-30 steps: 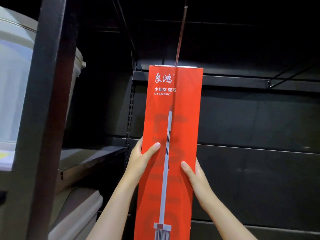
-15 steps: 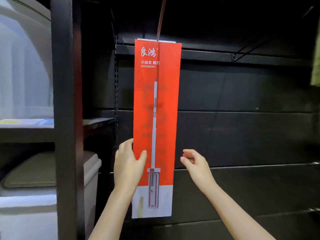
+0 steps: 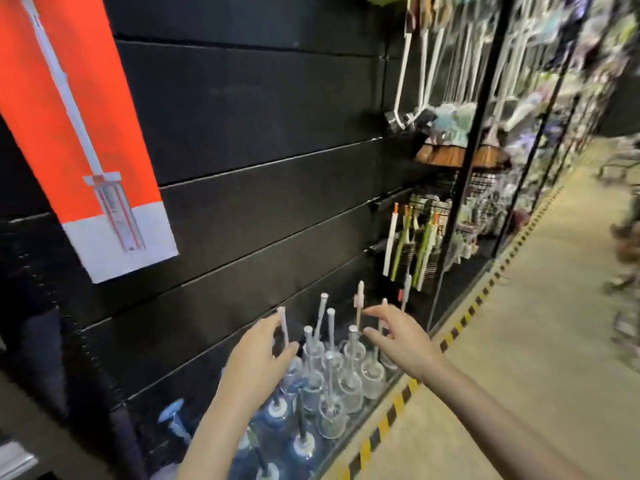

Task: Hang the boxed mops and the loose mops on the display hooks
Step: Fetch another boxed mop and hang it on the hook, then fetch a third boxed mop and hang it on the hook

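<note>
Tall red-and-white cardboard mop box (image 3: pixel 86 133) hanging up-left of the fingers, left hand (image 3: pixel 258 355) and right hand (image 3: pixel 401 337) released, empty, loosely spread above clear-based white-handled brushes (image 3: pixel 332 368)

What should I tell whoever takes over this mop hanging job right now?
Left hand: open, holding nothing, in front of the standing white handles.
Right hand: open, empty, over the same cluster.
Red boxed mop: against the black wall panel, top out of frame, neither hand on it; appears hung.
Left: no other boxed or loose mops clearly identifiable in this blurred view; find and hang them.
</note>
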`<action>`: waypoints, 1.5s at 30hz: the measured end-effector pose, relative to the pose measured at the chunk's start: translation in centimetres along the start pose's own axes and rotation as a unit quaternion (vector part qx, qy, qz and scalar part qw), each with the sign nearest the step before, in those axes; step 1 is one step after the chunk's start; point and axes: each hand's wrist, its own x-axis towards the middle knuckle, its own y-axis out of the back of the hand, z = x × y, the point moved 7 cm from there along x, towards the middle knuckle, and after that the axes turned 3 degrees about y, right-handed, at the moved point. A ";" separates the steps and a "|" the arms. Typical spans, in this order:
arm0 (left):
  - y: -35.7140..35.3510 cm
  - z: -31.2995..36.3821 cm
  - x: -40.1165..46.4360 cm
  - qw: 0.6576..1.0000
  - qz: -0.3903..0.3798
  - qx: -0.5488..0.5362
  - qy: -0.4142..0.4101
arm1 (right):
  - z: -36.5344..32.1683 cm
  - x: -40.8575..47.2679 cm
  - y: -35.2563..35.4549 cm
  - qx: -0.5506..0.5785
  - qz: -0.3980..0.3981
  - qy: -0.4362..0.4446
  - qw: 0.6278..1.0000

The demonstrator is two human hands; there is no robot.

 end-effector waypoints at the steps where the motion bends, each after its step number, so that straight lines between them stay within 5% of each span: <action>1: -2.2 0.1 -0.8 0.999 -0.031 -0.016 0.003 | 2.2 -2.0 0.2 0.001 0.002 -0.029 1.000; 8: -15.2 4.2 -3.9 0.980 -0.185 -0.063 0.031 | 15.4 -15.1 3.4 0.067 0.053 -0.194 0.977; 13: -26.6 15.7 -6.8 0.955 -0.283 -0.089 -0.019 | 24.6 -25.9 9.6 0.098 0.120 -0.294 0.943; 21: -45.2 41.0 -18.2 0.877 -0.436 -0.110 -0.169 | 38.6 -48.7 22.3 0.129 0.281 -0.455 0.835; 27: -54.4 53.0 -25.9 0.806 -0.533 -0.109 -0.232 | 44.8 -61.9 28.7 0.143 0.376 -0.534 0.743; 31: -59.1 58.0 -26.0 0.798 -0.545 -0.091 -0.241 | 49.9 -64.9 31.6 0.168 0.410 -0.550 0.708; 37: -67.2 66.6 -20.8 0.823 -0.516 -0.120 -0.206 | 60.9 -62.9 38.3 0.192 0.431 -0.534 0.702; 45: -81.4 85.4 -16.4 0.807 -0.527 -0.118 -0.240 | 76.8 -62.6 52.3 0.182 0.478 -0.528 0.678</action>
